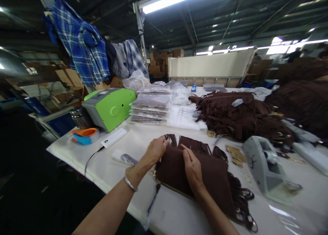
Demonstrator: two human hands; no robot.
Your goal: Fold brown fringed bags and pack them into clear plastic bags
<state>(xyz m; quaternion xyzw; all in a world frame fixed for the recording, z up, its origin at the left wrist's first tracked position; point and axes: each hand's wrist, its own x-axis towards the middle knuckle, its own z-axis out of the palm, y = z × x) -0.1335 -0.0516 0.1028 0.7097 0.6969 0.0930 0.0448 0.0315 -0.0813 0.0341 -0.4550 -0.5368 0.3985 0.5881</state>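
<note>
A dark brown fringed bag [171, 166] lies on the white table in front of me, its zipper edge towards me. My left hand [157, 149] is closed on the bag's far left corner, with the fingertips partly hidden. Fingers stretched out, my right hand [192, 168] rests flat on the bag's upper face. Strips of fringe [196, 145] stick out past the far edge, and more hang off the right end. From the zipper at the near left corner runs a dark pull [154, 195] with clear plastic at its end.
A tape dispenser [266, 170] stands to the right, near a pile of brown fringed bags [238, 115]. Packed bags [151, 107] are stacked behind. At left are a green machine [115, 108], a white power bank [114, 137] with a cable, and tape rolls [85, 135].
</note>
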